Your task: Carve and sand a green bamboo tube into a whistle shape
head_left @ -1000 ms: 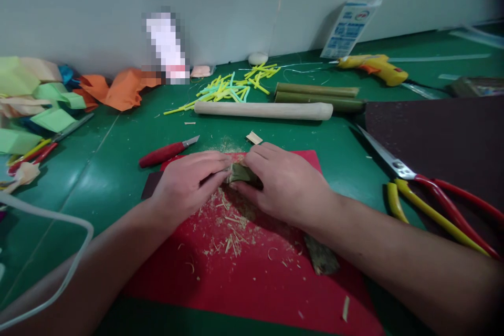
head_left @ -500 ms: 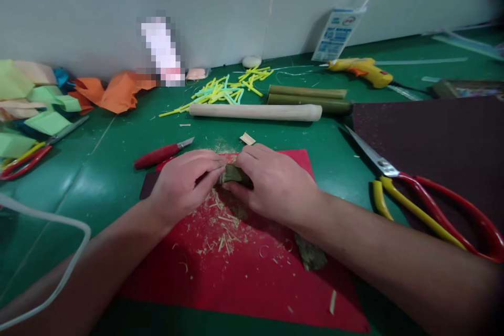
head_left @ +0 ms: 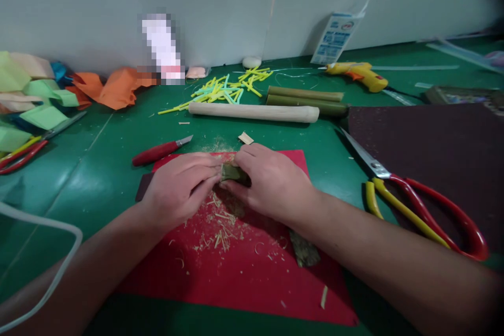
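Observation:
Both hands meet over a red sheet (head_left: 244, 294) strewn with pale shavings (head_left: 224, 231). My right hand (head_left: 275, 181) is closed around a short green bamboo piece (head_left: 233, 172), its thumb below and fingers above. My left hand (head_left: 183, 184) has its fingers pressed together against the left end of that piece; anything thin between its fingertips is hidden. Just beyond the left hand lies a red-handled craft knife (head_left: 159, 153), its blade pointing right. A dark brown scrap (head_left: 144, 186) shows beside the left wrist. Under the right forearm rests a dusty, dark flat piece (head_left: 304, 249).
A peeled bamboo stick (head_left: 254, 112), green bamboo lengths (head_left: 307, 102) and yellow straw bits (head_left: 220, 89) lie behind. Large scissors (head_left: 378, 168) sit right on a dark brown sheet (head_left: 429, 152). Beyond is a yellow glue gun (head_left: 358, 73). A white cable (head_left: 66, 268) crosses the left forearm.
The view has shifted slightly. Both hands stay together at the bamboo piece, with the left fingers a little more bunched against its end.

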`<control>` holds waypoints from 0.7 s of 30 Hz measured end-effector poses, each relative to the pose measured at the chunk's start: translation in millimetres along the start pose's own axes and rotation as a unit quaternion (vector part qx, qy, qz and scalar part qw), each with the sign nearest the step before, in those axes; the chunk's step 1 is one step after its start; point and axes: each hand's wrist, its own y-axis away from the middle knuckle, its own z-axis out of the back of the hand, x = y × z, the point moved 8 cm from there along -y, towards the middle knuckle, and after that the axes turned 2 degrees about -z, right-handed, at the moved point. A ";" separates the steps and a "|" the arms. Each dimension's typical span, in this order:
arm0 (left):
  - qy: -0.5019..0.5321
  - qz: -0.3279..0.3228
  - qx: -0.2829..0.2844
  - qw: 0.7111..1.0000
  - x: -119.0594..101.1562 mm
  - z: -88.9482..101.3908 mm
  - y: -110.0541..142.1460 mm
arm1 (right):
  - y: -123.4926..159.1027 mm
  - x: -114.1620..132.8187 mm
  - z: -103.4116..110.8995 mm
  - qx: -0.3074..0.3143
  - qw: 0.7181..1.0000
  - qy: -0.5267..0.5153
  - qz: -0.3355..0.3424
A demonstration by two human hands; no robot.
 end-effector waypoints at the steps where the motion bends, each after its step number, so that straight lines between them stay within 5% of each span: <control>1: 0.006 0.005 -0.004 1.000 1.3 0.1 -0.2 | -0.1 0.2 0.4 -0.001 1.000 0.000 0.001; 21: 0.008 -0.022 -0.030 0.999 -5.5 1.5 -3.2 | -0.7 -1.7 -0.2 0.004 1.000 -0.019 -0.017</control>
